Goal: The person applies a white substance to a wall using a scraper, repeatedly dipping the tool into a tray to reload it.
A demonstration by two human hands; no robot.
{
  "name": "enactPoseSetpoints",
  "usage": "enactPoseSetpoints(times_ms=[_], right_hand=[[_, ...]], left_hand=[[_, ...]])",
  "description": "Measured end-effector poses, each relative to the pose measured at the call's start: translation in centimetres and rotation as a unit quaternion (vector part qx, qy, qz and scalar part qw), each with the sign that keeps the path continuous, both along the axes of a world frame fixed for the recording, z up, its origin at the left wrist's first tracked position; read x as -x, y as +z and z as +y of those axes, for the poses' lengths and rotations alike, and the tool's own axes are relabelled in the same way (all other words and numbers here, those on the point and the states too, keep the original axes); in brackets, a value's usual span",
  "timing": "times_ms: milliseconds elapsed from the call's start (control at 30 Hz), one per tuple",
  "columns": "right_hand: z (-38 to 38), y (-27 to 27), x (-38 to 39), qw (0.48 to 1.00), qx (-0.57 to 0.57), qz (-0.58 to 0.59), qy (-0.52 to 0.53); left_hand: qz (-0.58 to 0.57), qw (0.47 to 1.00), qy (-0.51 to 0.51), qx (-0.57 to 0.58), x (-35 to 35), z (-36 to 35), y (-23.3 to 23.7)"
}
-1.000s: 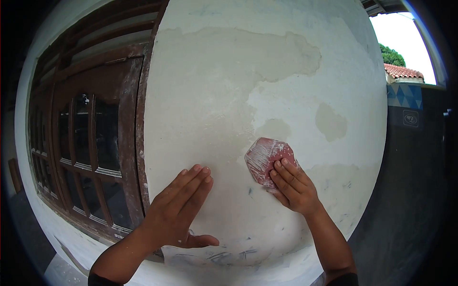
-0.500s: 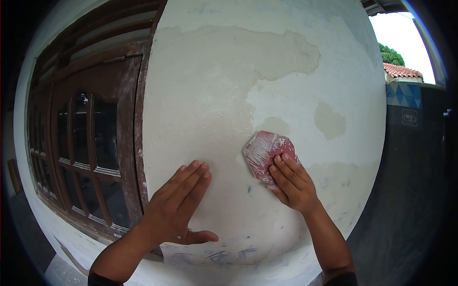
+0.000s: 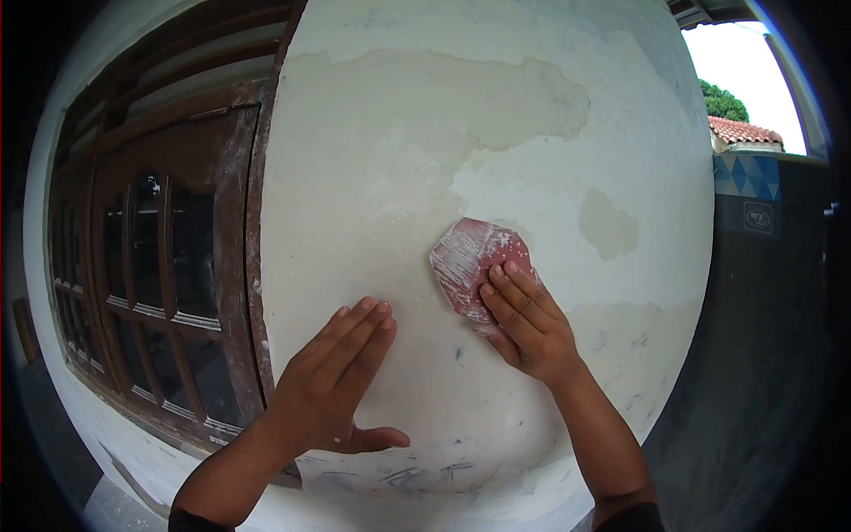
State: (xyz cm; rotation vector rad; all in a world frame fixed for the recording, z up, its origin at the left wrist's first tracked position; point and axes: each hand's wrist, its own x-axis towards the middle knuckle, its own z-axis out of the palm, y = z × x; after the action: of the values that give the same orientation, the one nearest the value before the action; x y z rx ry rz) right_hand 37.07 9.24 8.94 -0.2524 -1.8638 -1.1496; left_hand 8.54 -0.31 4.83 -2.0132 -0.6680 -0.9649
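Note:
A reddish pad (image 3: 461, 266), streaked with white powder, lies against the pale wall (image 3: 363, 213) near its middle. My right hand (image 3: 527, 324) holds this pad at its lower right, fingers pressed on its face and the thumb at its lower edge. To the left, my left hand (image 3: 341, 381) has its fingers stretched out and its thumb apart, with nothing in it; its fingertips rest at the wall. Darker beige patches (image 3: 610, 223) and bluish marks show on the wall's surface.
A brown wooden window frame (image 3: 235, 257) with dark glass panes borders the wall on the left. At the right stands a dark panel (image 3: 753, 337) with a blue-and-white pattern, and beyond it a tiled roof (image 3: 745, 132) and a tree (image 3: 725, 102).
My right hand and the pad have moved up and to the left across the wall. My left hand has stayed in nearly the same place.

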Motion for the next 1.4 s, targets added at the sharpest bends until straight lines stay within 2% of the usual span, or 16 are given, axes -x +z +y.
enactPoseSetpoints(times_ms=[133, 200, 333, 433, 633, 833, 1033, 1233, 1400], right_hand=[[1.1, -0.8, -0.8, 1.0, 0.019, 0.003, -0.007], [1.2, -2.0, -2.0, 1.0, -0.014, 0.018, -0.008], [-0.1, -0.9, -0.1, 1.0, -0.017, 0.021, 0.006], [-0.4, 0.6, 1.9, 1.0, -0.006, -0.027, -0.006], [0.8, -2.5, -1.2, 1.0, -0.008, -0.001, -0.021], [0.0, 0.1, 1.9, 1.0, -0.007, 0.002, -0.002], [0.7, -3.9, -1.0, 0.999, 0.012, 0.034, 0.001], [-0.2, -2.1, 0.7, 0.999, 0.024, 0.034, -0.004], [0.6, -5.0, -1.4, 0.999, 0.024, 0.038, -0.021]], left_hand=[[0.004, 1.0, -0.004, 0.006, 0.2, -0.5, -0.4], [0.003, 1.0, 0.004, 0.005, 0.9, -0.8, -0.7], [-0.001, 1.0, 0.008, -0.006, 0.9, -0.4, -0.4], [-0.006, 1.0, -0.002, -0.001, 0.3, -0.6, 0.0], [-0.001, 1.0, 0.021, 0.007, 2.7, -1.2, -1.4], [0.0, 0.999, 0.045, -0.003, 2.1, -0.4, -0.5], [0.01, 0.998, 0.069, 0.003, 3.5, -0.7, -1.2], [0.002, 0.998, 0.057, -0.01, 2.2, 0.3, -0.5], [0.005, 0.999, 0.047, -0.002, 2.6, -0.7, -0.9]])
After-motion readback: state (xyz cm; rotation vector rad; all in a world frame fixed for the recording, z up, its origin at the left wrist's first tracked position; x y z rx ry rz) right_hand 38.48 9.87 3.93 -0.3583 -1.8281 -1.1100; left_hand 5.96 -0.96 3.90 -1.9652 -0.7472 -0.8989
